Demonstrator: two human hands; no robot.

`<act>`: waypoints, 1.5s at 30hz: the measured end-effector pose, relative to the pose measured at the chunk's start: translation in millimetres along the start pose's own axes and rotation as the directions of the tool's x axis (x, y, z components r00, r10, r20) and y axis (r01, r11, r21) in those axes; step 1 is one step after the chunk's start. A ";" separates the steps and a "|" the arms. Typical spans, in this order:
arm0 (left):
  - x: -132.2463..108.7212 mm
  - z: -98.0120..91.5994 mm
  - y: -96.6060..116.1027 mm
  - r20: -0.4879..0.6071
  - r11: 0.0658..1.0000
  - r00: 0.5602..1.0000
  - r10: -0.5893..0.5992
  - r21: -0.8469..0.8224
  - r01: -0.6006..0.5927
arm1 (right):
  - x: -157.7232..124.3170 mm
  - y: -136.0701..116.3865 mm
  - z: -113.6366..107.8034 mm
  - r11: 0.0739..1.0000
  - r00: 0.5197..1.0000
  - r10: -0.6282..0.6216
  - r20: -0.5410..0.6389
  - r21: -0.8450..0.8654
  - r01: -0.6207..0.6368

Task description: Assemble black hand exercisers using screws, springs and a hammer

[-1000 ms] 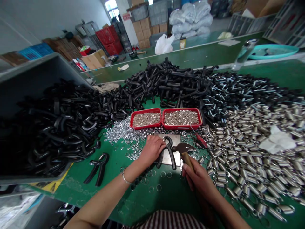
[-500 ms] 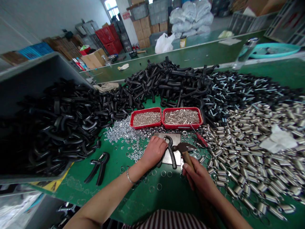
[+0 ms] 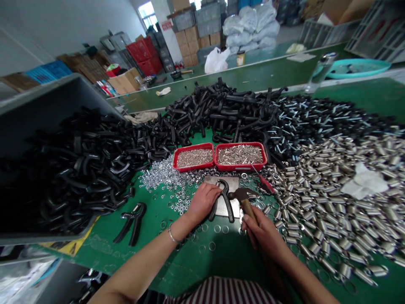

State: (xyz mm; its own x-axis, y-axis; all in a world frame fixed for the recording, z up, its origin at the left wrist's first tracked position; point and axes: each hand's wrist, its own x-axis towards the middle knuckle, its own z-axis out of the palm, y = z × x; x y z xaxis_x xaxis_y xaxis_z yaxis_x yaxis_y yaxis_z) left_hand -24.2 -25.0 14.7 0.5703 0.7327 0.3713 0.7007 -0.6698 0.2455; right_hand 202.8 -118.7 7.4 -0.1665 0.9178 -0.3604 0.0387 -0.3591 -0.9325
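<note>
My left hand (image 3: 204, 202) is closed on a black hand grip exerciser (image 3: 226, 204), holding it near its spring end with its two handles pointing toward me. The exerciser lies on a flat metal plate (image 3: 234, 184) on the green table. A claw hammer (image 3: 249, 210) is in my right hand (image 3: 262, 232), with the fingers wrapped round its wooden handle. Its dark head is just right of the exerciser; whether they touch I cannot tell. Another hand grip exerciser (image 3: 132, 223) lies on the table to the left.
Two red trays (image 3: 193, 169) of small metal pins stand behind the plate. Metal springs (image 3: 319, 211) cover the right side, with a red screwdriver (image 3: 266, 184) beside them. Nuts (image 3: 164, 175) and loose rings lie left. Black handles (image 3: 221, 105) are heaped behind; a grey crate (image 3: 79, 90) holds more.
The view has shifted slightly. My hands, the hammer and the hand grip exerciser keep almost the same places on and around the plate.
</note>
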 end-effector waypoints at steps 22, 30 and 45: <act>2.4 5.2 7.3 -0.032 0.992 0.998 0.054 0.119 -0.050 | -0.3 -2.2 0.8 1.000 1.000 0.009 0.017 -0.005 -0.009; -6.7 7.1 6.6 0.015 0.996 1.000 0.019 0.090 -0.020 | -0.3 -5.2 -0.5 1.000 0.999 0.019 0.027 -0.021 -0.019; -3.3 5.5 5.1 -0.027 0.979 0.997 0.067 0.196 -0.060 | -1.3 -6.9 0.7 1.000 1.000 0.003 0.023 -0.025 -0.002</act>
State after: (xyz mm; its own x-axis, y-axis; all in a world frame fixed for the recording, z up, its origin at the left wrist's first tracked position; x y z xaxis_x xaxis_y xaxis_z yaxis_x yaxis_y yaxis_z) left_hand -20.2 -30.2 9.8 0.6042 0.6827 0.4110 0.7354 -0.6763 0.0422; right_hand 202.1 -117.6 14.3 -0.1891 0.9126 -0.3625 0.0637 -0.3569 -0.9319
